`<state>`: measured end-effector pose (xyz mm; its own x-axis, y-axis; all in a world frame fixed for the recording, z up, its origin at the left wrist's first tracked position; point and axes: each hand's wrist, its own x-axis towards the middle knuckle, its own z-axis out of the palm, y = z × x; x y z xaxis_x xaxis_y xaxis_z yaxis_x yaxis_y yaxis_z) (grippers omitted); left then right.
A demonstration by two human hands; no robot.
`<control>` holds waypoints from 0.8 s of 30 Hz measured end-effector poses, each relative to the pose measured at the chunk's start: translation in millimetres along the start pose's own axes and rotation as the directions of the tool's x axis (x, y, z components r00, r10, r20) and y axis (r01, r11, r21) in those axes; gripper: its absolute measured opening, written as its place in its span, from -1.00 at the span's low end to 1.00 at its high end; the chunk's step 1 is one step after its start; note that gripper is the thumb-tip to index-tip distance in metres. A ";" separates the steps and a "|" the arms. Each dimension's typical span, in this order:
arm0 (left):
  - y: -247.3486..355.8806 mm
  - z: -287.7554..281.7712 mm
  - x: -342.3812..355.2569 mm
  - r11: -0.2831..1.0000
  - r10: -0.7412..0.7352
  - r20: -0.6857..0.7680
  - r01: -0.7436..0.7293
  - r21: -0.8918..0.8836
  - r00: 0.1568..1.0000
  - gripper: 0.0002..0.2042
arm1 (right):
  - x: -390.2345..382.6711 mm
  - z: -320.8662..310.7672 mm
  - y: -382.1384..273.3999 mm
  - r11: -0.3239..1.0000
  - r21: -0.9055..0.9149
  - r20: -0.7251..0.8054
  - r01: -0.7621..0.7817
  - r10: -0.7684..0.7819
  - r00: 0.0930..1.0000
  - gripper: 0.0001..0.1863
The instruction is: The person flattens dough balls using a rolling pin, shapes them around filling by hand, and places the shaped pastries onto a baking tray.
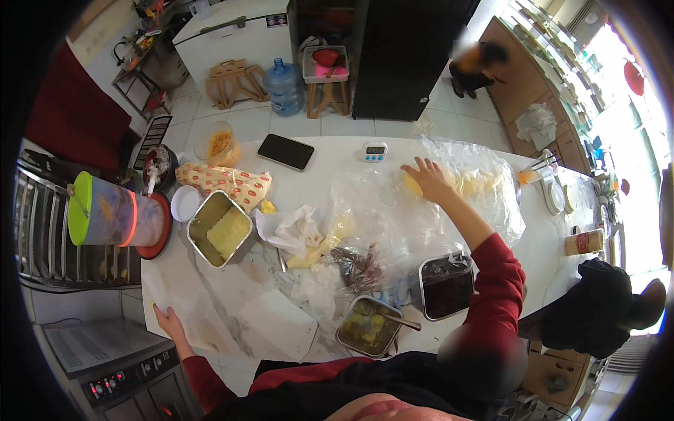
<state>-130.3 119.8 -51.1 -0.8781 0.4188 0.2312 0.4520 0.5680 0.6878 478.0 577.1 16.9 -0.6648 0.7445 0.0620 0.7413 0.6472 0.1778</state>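
Note:
My right hand (428,181) reaches to the far side of the table, fingers spread, palm down over a yellow dough piece (412,186). A clear plastic sheet (502,203) lies beside it, with more pale yellow pieces (470,184) showing under the film. Whether the hand touches the dough or only plastic, I cannot make out. At the table's left edge rests my left hand (170,324), fingers apart, with a tiny yellowish bit by its fingertips. Nearest to it are the bare tabletop and a white sheet (277,326).
Metal pans hold a yellow block (229,233), a dark filling (446,289) and a greenish-yellow mass with a spoon (368,328). Also on the table are a phone (286,151), a timer (375,151), a bag of brown filling (359,266) and a lidded tub (116,214). A person (479,67) crouches beyond.

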 end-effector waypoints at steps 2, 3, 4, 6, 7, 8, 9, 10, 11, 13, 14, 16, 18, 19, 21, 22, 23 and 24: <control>6.9 2.3 3.8 0.999 -0.035 0.004 0.035 -0.032 0.999 -0.49 | 5.5 22.0 5.7 0.997 -0.072 0.231 -0.012 0.029 0.973 -0.28; 9.7 1.2 6.2 0.995 -0.073 0.009 0.074 -0.060 0.997 -0.49 | 9.8 21.8 12.2 0.997 -0.076 0.227 -0.013 0.030 0.973 -0.28; 8.8 -5.3 5.5 0.995 -0.079 0.001 0.079 -0.061 0.997 -0.49 | 17.4 11.1 14.4 0.995 0.082 0.298 -0.050 0.023 0.954 -0.31; 4.8 -17.9 6.8 0.990 -0.100 0.020 0.102 -0.100 0.995 -0.48 | 19.6 -9.0 14.9 0.969 0.229 0.364 -0.095 0.006 0.932 -0.35; -2.9 -26.4 8.6 0.989 -0.103 0.008 0.104 -0.105 0.995 -0.48 | 17.9 -19.5 17.0 0.939 0.327 0.281 -0.104 0.008 0.960 -0.38; -20.0 -37.3 9.5 0.983 -0.110 -0.025 0.105 -0.152 0.994 -0.49 | 17.1 -26.7 18.6 0.900 0.425 0.198 -0.095 0.011 0.980 -0.41; -37.9 -49.7 9.0 0.975 -0.118 -0.060 0.104 -0.198 0.991 -0.50 | 16.8 -34.1 17.8 0.902 0.425 0.185 -0.074 -0.006 0.983 -0.41; -30.2 -52.2 6.7 0.972 -0.122 -0.058 0.107 -0.211 0.991 -0.50 | 7.7 -41.3 21.4 0.862 0.507 0.007 -0.027 0.027 1.000 -0.43; -21.1 -56.4 5.7 0.946 -0.138 -0.021 0.125 -0.298 0.990 -0.53 | -1.0 -48.3 22.8 0.816 0.576 -0.169 0.041 0.070 0.983 -0.45; -21.3 -60.0 9.3 0.898 -0.197 0.051 0.202 -0.392 0.979 -0.59 | 1.5 -50.7 12.3 0.600 0.788 -0.145 -0.138 0.398 0.906 -0.46; -30.1 -68.7 10.1 0.869 -0.220 0.060 0.224 -0.441 0.974 -0.62 | 2.8 -59.7 5.4 0.529 0.840 -0.178 -0.125 0.484 0.857 -0.48; -23.1 -76.1 12.6 0.817 -0.282 0.105 0.296 -0.495 0.954 -0.63 | -6.3 -94.6 1.3 0.394 0.919 -0.277 0.024 0.600 0.751 -0.52; -11.5 -79.1 23.7 0.737 -0.313 0.203 0.372 -0.564 0.928 -0.61 | -18.3 -130.1 -4.8 0.097 0.959 -0.264 0.267 0.652 0.711 -0.55; -9.3 -78.3 30.7 0.677 -0.281 0.268 0.388 -0.625 0.922 -0.60 | -21.5 -142.3 -11.6 -0.234 0.862 -0.184 0.450 0.682 0.708 -0.53; -10.8 -84.1 42.9 0.548 -0.259 0.359 0.442 -0.710 0.897 -0.57 | -18.9 -177.4 -54.8 -0.528 0.768 -0.069 0.362 0.495 0.866 -0.46; -13.9 -87.1 48.2 0.480 -0.268 0.392 0.475 -0.738 0.880 -0.55 | -13.4 -191.7 -94.0 -0.562 0.771 -0.028 0.298 0.438 0.898 -0.39; -21.9 -89.7 55.8 0.481 -0.270 0.397 0.480 -0.734 0.877 -0.55 | -8.2 -196.7 -130.2 -0.572 0.785 -0.028 0.238 0.350 0.936 -0.36; -32.3 -93.4 62.9 0.420 -0.183 0.496 0.524 -0.741 0.849 -0.54 | -2.8 -201.5 -166.6 -0.577 0.798 -0.024 0.174 0.258 0.966 -0.34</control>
<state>-214.8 61.6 5.6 -0.7500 0.6034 -0.2710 -0.3861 -0.0667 0.9200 337.8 434.0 185.1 -0.4532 0.8820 0.1294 -0.4702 -0.1131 -0.8753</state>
